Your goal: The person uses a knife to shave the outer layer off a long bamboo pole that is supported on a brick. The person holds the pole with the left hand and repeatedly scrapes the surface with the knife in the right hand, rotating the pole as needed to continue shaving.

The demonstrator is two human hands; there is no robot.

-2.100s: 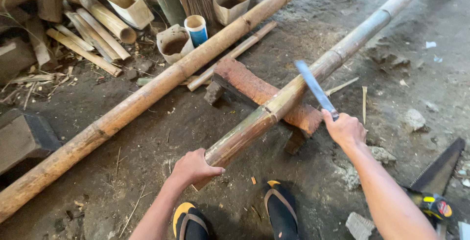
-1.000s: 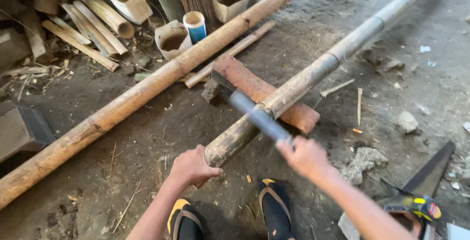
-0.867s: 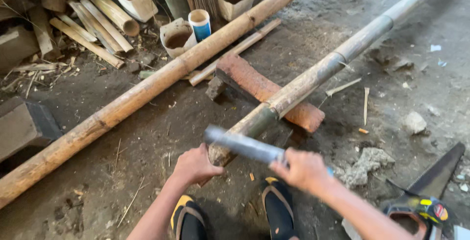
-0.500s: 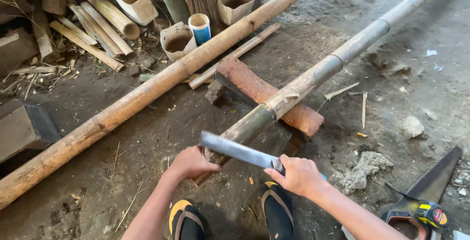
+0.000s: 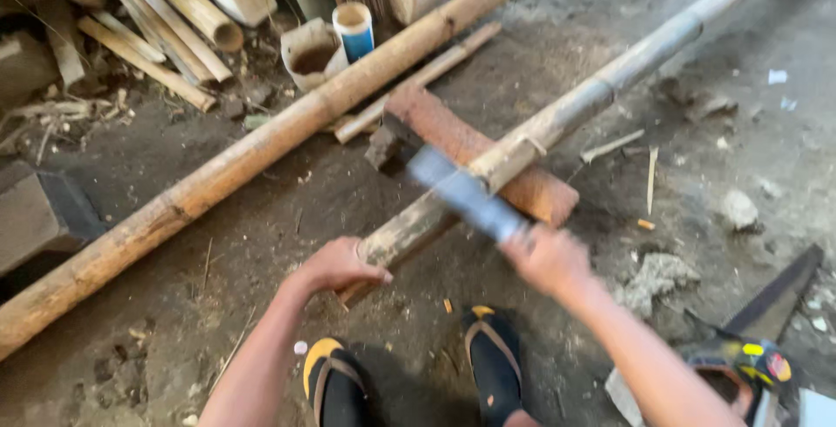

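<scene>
My left hand [image 5: 335,266] is curled down over the near end of the thinner bamboo pole [image 5: 557,118], fingers wrapped across the top and thumb tucked at the side — a closed grip that presses the cut end toward the dirt floor [image 5: 261,218]. My right hand [image 5: 547,257] is blurred, but I can see it is clenched in a fist around the handle of a long flat blade [image 5: 466,194]. The blade runs up and to the left from that fist and lies across the pole, between my two hands; whether its edge actually touches the bamboo I cannot tell through the blur.

From my left hand the pole stretches away and to the right, passing over a reddish block of wood [image 5: 461,144] that sits just beyond the blade and props the pole off the ground. Beyond my left hand, well apart from it, a thicker bamboo pole [image 5: 261,153] lies on the ground at roughly the same slant. Farther out from the left hand is a heap of short bamboo sections [image 5: 174,9], with a blue-banded tube [image 5: 353,28] standing upright among them.

Below both hands I see my feet in black sandals [image 5: 335,383] with yellow trim — one beneath each wrist. Near my right forearm, at the lower right, lies a dark saw-like tool [image 5: 775,292].
</scene>
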